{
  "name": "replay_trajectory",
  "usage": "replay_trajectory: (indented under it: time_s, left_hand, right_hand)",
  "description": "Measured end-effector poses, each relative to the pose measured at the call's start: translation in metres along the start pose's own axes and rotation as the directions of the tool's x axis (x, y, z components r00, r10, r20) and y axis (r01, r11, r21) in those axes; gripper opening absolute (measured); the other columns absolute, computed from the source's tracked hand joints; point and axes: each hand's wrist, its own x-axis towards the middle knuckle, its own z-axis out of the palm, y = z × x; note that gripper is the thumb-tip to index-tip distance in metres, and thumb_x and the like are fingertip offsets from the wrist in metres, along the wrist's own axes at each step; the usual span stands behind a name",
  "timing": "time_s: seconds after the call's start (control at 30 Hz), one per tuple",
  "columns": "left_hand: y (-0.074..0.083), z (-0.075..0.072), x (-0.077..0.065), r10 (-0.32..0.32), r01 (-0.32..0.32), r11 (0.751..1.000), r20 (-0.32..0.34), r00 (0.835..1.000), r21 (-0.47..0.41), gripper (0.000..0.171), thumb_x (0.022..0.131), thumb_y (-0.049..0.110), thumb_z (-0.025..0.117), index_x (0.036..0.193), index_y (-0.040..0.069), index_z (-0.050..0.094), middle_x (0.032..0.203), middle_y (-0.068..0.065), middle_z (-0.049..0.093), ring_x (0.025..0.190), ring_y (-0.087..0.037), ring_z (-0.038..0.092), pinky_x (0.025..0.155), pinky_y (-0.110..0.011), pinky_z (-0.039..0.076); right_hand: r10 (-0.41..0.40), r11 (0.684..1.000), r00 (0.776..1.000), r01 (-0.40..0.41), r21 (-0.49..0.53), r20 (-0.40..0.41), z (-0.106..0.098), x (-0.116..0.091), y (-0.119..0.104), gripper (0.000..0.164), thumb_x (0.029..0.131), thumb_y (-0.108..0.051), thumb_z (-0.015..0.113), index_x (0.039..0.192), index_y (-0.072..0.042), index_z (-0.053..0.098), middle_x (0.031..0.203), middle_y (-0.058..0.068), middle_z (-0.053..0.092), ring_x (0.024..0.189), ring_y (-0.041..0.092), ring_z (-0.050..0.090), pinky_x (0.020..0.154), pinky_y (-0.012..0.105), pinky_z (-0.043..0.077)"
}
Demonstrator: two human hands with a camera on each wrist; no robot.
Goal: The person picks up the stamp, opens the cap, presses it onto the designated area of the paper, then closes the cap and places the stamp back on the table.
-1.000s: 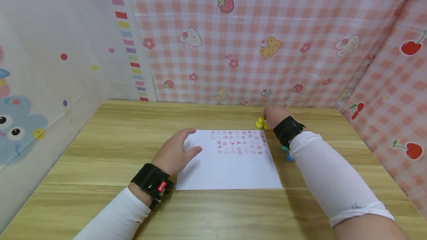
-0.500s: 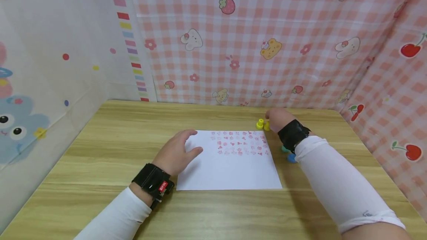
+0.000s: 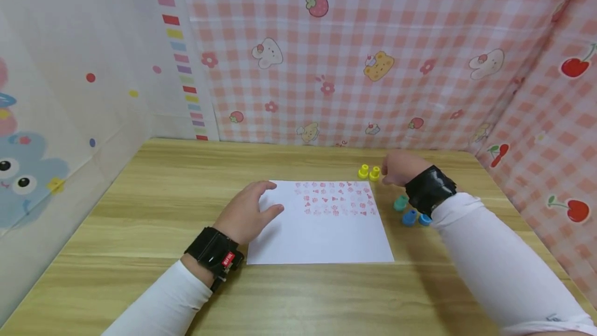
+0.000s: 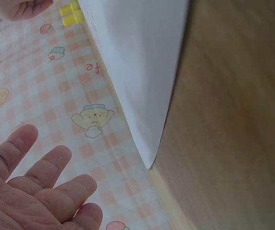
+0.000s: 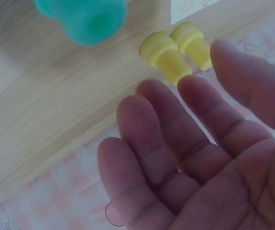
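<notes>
My left hand [image 3: 246, 214] is over the left edge of a white sheet of paper [image 3: 317, 240], fingers relaxed, holding nothing. Rows of small red stamped pictures [image 3: 335, 198] cover the sheet's upper right part. Just right of two yellow stamps [image 5: 168, 57] hangs my right hand [image 3: 402, 167]; the right wrist view shows its palm bare and fingers loosely bent, with a gap between thumb and forefinger. Both yellow stamps stand upright beyond the sheet's top right corner. Nearer me, a teal stamp [image 3: 400, 203] and two blue stamps [image 3: 409, 217] stand beside the paper, one blue partly behind my right wrist.
The wooden table [image 3: 298, 299] meets a pink checked cloth [image 3: 289, 82] along its back edge. A white cloth [image 3: 70, 108] with printed dots hangs at the left, and more checked cloth [image 3: 559, 170] borders the right side.
My right hand has drawn away to the right from the yellow stamps, leaving both standing. The teal and blue stamps now show more fully. My left hand has stayed in place.
</notes>
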Motion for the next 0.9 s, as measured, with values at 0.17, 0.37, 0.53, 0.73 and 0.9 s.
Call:
replay_trajectory:
  time_s: [0.17,0.37,0.53,0.73,0.9]
  left_hand:
    - [0.0,0.0,0.001,0.0,0.0,1.0,-0.005,1.0,0.005,0.055,0.087,0.049,0.062,0.131,0.019,0.05,0.137,-0.004,0.046,0.123,-0.02,0.038,0.099,-0.05,0.038]
    - [0.002,0.001,0.0,-0.011,0.011,1.0,-0.005,1.0,0.008,0.054,0.086,0.049,0.062,0.131,0.02,0.051,0.137,-0.004,0.046,0.123,-0.019,0.039,0.099,-0.049,0.039]
    - [0.002,0.001,0.0,-0.008,0.008,1.0,0.002,1.0,0.01,0.054,0.087,0.049,0.062,0.13,0.019,0.051,0.136,-0.004,0.047,0.123,-0.019,0.039,0.099,-0.049,0.039]
    - [0.001,0.002,0.0,-0.004,0.004,1.0,0.0,1.0,0.006,0.051,0.087,0.046,0.063,0.129,0.019,0.052,0.136,-0.003,0.047,0.122,-0.018,0.039,0.099,-0.048,0.039]
    - [0.001,0.002,0.001,-0.001,0.001,1.0,-0.002,1.0,-0.001,0.05,0.087,0.045,0.063,0.128,0.018,0.053,0.135,-0.003,0.047,0.122,-0.018,0.039,0.099,-0.048,0.039]
  right_hand:
    - [0.039,0.996,0.997,-0.044,0.081,0.069,0.0,-0.01,-0.002,0.025,0.081,-0.029,0.067,0.066,-0.011,0.059,0.058,-0.004,0.045,0.053,0.015,0.042,0.048,0.028,0.035]
    - [0.087,0.987,0.986,-0.104,0.119,0.14,0.006,-0.014,-0.002,0.031,0.084,-0.038,0.066,0.074,-0.009,0.065,0.061,-0.002,0.05,0.055,0.016,0.047,0.049,0.029,0.039]
    - [0.091,0.99,0.985,-0.105,0.092,0.144,0.01,-0.017,-0.001,0.03,0.085,-0.04,0.065,0.083,-0.01,0.066,0.073,0.002,0.059,0.063,0.018,0.052,0.055,0.032,0.044]
    - [0.102,0.986,0.982,-0.121,0.116,0.159,0.012,-0.021,-0.002,0.029,0.085,-0.038,0.065,0.084,-0.01,0.066,0.073,0.002,0.059,0.063,0.018,0.052,0.055,0.032,0.044]
    - [0.089,0.987,0.982,-0.108,0.116,0.164,0.012,-0.021,0.0,0.026,0.086,-0.035,0.065,0.084,-0.009,0.066,0.074,0.003,0.06,0.063,0.018,0.052,0.054,0.031,0.045]
